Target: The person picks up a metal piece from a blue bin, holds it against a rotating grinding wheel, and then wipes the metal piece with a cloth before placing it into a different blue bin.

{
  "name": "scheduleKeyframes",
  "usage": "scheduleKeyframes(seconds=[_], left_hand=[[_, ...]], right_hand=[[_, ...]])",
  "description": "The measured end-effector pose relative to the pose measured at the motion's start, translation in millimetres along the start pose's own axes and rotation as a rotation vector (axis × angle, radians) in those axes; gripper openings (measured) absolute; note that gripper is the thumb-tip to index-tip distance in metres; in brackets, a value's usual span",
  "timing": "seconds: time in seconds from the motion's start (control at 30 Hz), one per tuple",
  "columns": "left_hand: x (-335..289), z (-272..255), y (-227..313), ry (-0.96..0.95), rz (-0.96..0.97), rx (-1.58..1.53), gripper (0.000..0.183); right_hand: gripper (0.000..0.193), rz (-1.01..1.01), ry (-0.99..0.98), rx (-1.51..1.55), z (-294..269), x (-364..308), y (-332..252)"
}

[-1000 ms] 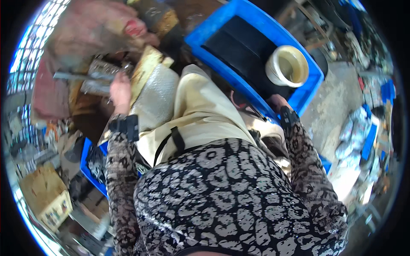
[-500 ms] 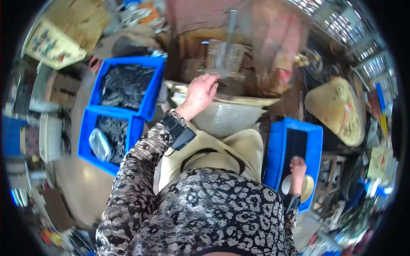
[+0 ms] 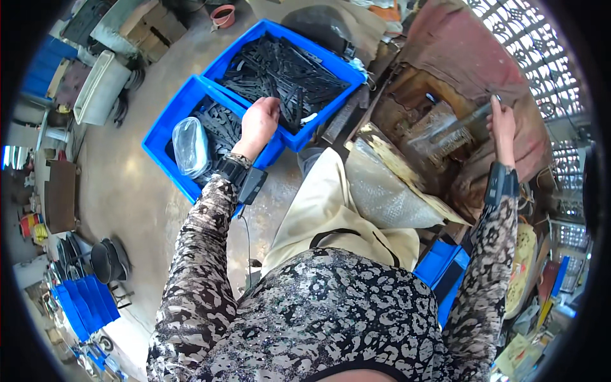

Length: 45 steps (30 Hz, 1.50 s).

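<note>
My left hand point(image 3: 258, 126) is over the meeting rims of two blue bins, its fingers curled at the edge of a pile of thin black strips point(image 3: 289, 76). Whether a strip is between its fingertips I cannot make out. At the right, my right hand point(image 3: 503, 126) is closed around the end of a metal lever point(image 3: 459, 121). This lever slants up from a grimy machine point(image 3: 442, 134) standing among reddish-brown cloth point(image 3: 471, 54). The far blue bin point(image 3: 238, 48) holds the strips; the near blue bin point(image 3: 159, 130) holds more black pieces and a clear plastic container point(image 3: 189, 148).
A pale padded board point(image 3: 401, 184) lies between my lap and the machine. Another blue bin point(image 3: 439, 264) stands by my right side, partly behind my arm. A red pot point(image 3: 223, 16) and a white tub point(image 3: 97, 89) are on the floor farther left.
The view has swung left. My left hand has moved from the machine to the bins. My right hand has left the right-hand bin and taken hold of the lever.
</note>
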State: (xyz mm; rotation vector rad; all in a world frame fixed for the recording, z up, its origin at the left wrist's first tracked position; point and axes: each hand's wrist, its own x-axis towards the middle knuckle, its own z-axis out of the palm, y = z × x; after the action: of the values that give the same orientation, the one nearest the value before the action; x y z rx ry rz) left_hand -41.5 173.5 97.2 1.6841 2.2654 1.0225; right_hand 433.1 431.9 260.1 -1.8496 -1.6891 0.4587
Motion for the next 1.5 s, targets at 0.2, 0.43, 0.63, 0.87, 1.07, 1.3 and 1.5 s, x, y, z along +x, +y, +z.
scheduleKeyframes(seconds=[0.2, 0.43, 0.63, 0.87, 1.07, 1.3, 1.5], left_hand=[[12, 21, -17, -0.066, -0.025, 0.023, 0.018], [42, 65, 17, -0.214, -0.021, 0.07, 0.016], [58, 88, 98, -0.027, 0.204, -0.252, 0.014], [65, 93, 183, -0.028, 0.452, -0.358, 0.016], [71, 134, 209, -0.132, 0.575, -0.203, 0.023], [77, 194, 232, -0.342, 0.774, 0.097, 0.027], [78, 216, 223, -0.633, 0.899, 0.359, 0.021]], right_hand=[[0.063, -0.032, 0.04, -0.519, 14, 58, 12], [0.062, -0.038, -0.068, -0.677, 15, 63, 2], [0.056, 0.024, -0.006, -0.64, 18, 52, -10], [0.052, -0.078, 0.121, -0.471, 21, 25, -3], [0.031, -0.298, 0.229, -0.25, 13, -90, -2], [0.009, -0.379, 0.133, -0.119, 24, -247, 24], [0.011, -0.551, -0.052, -0.263, 33, -297, 47]])
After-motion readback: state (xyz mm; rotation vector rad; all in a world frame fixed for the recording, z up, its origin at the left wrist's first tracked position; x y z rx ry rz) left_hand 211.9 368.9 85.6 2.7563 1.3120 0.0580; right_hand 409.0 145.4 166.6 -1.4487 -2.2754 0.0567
